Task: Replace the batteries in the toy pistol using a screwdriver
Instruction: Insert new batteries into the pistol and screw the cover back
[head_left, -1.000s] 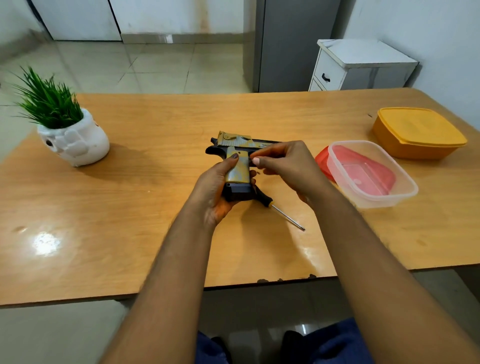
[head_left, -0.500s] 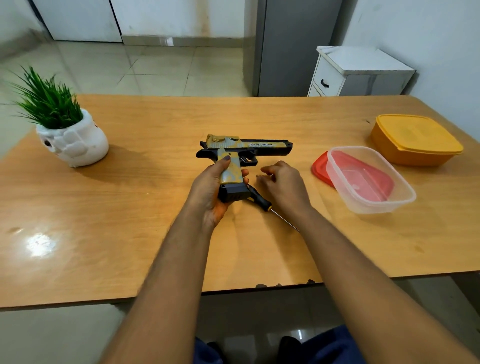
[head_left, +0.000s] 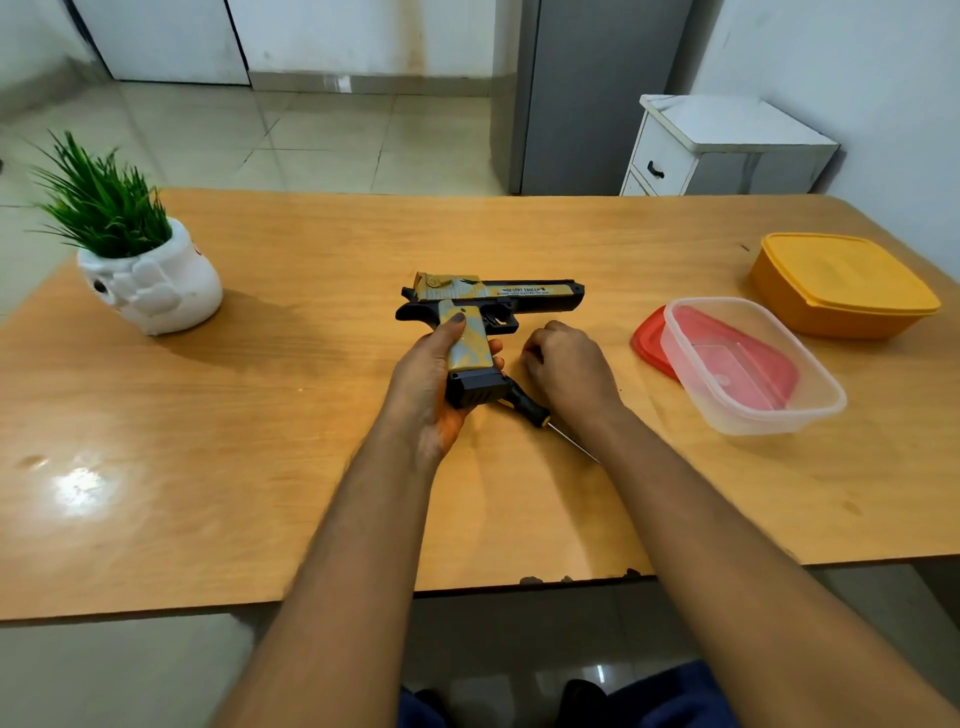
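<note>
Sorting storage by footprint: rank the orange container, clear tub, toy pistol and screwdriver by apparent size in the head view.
1-2. clear tub and orange container: alike; tub nearer, so unranked.
3. toy pistol.
4. screwdriver, partly hidden.

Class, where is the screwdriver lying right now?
In the head view, the screwdriver lies on the table near centre, between the toy pistol butt and the right hand.

Both forearms were bare from the bottom of the frame up to the wrists — no sleeve, watch or band showed on either. The left hand (head_left: 431, 384) carried a dark-painted thumbnail; the right hand (head_left: 566, 371) showed no ring. At the bottom edge, between the arms, the lap was covered in dark blue cloth — the garment's cut could not be told.
</note>
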